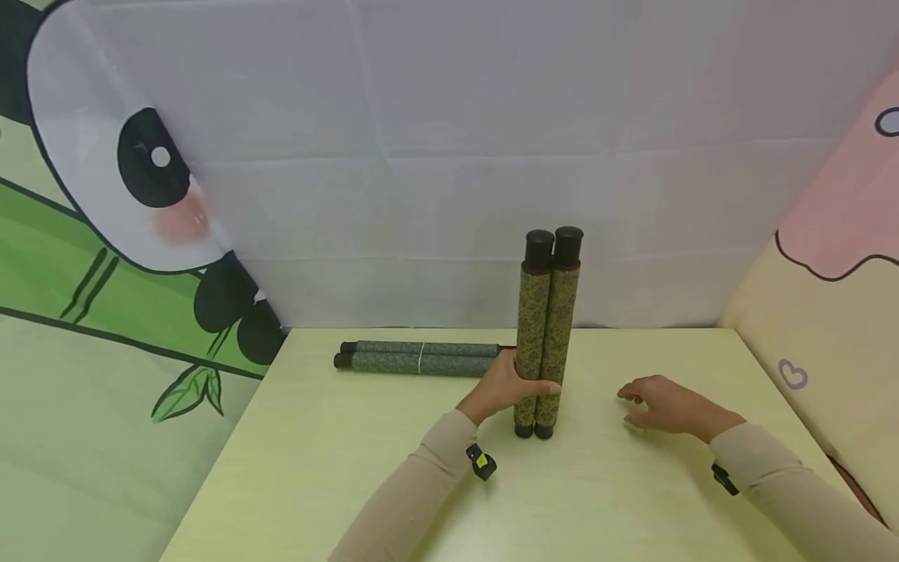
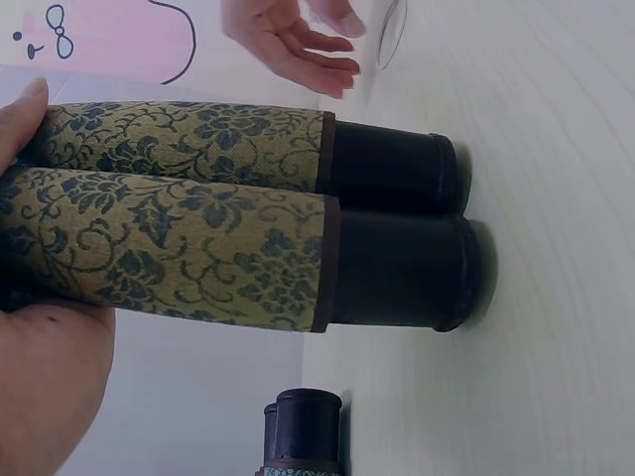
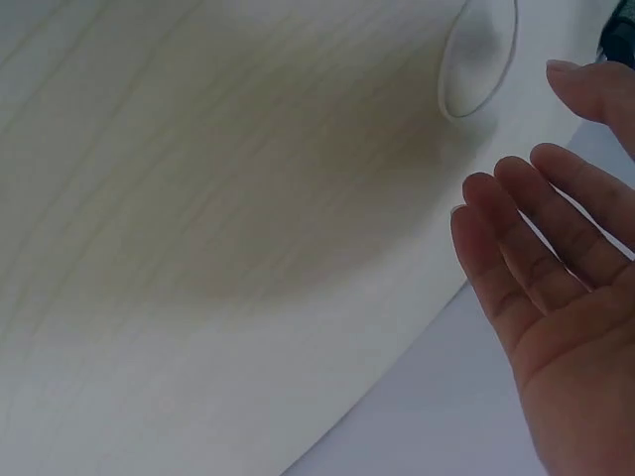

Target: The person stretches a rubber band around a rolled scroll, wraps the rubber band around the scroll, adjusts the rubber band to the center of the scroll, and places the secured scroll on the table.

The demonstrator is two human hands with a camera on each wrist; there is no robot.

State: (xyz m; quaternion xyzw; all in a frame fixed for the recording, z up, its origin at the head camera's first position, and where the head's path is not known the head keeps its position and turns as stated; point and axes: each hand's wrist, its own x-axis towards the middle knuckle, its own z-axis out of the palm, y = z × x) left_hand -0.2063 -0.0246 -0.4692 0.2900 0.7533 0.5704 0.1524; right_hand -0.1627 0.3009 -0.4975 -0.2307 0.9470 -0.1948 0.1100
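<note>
Two rolled scrolls stand upright side by side: a left scroll and a right scroll, both in gold cloth with dark floral patterns and black end caps. My left hand grips the pair around the lower part, thumb across the front. In the left wrist view, the black lower caps are close to the tabletop; whether both touch it I cannot tell. My right hand hovers over the table to their right, holding nothing, fingers loosely bent. Near it in the right wrist view lies a thin pale loop.
Behind my left hand, two green patterned scrolls lie flat side by side, tied with a white band. A white backdrop rises at the table's far edge, with printed cartoon panels on both sides.
</note>
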